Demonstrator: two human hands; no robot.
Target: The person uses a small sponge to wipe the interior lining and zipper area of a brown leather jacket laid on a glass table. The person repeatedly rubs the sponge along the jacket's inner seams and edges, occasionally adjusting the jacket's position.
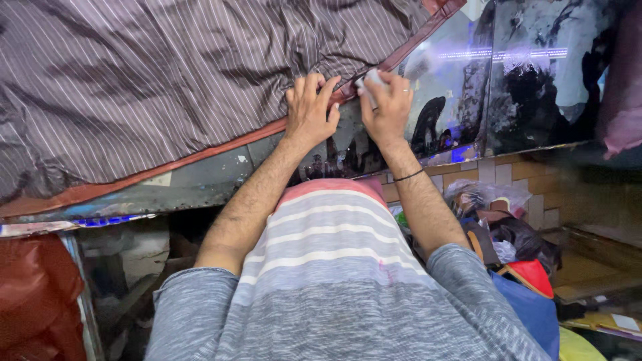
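A dark striped cloth [147, 73] with a reddish-brown border strip [221, 144] lies spread over a glossy dark table [521, 80]. My left hand [309, 110] presses flat on the cloth's edge near the border. Just to its right, my right hand [386, 107] is closed around a small white object [372, 80] held against the border strip. What the white object is cannot be told. A dark thread band circles my right wrist.
The table's front edge [200, 184] runs diagonally across the view. Below it on the right sit a tiled wall [528, 177], plastic bags and piled red and blue items [528, 281]. A reddish bag [33, 294] hangs at lower left.
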